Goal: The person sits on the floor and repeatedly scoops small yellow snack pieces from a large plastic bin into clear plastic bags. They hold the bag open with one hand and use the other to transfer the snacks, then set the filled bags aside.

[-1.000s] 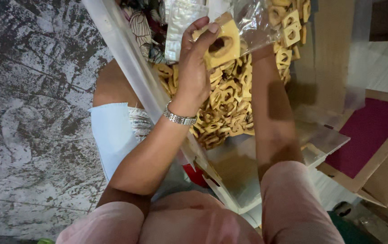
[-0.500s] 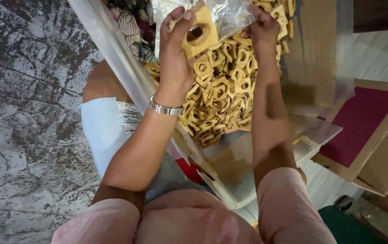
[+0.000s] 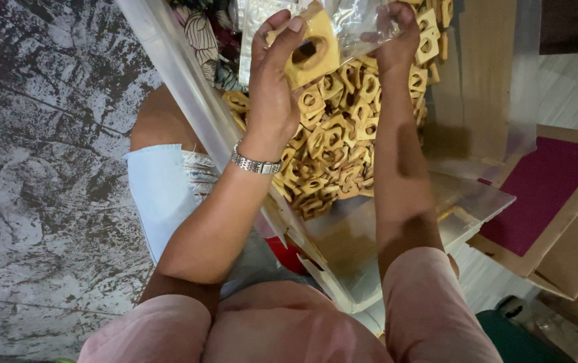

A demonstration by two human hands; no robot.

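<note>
Left hand (image 3: 272, 87) up at the top of the view, grip clenched on a flat tan wooden piece (image 3: 312, 50) with a hole through its middle, thumb and fingertips pinching its left edge. Silver wristwatch (image 3: 255, 163) on that wrist. Right hand (image 3: 396, 37) just beside it, grasping a crinkly clear plastic bag (image 3: 353, 23), fingers curled into the film. Wooden piece sitting right at the bag's mouth, touching the plastic; can't tell how far in it is. Directly underneath both hands, a big heap of matching tan cutout pieces (image 3: 332, 141), piled in a clear plastic tray (image 3: 383, 242) with a long transparent rim running diagonally down the left side. Near end of the tray bare, heap bunched toward the far end. Off past the tray's right edge, a flat cardboard box with a maroon lining (image 3: 537, 202) on the floor. Mottled grey stone floor (image 3: 40, 168) on the left. Pink sleeves at the bottom, pale blue cloth (image 3: 161, 195) under the left forearm.
</note>
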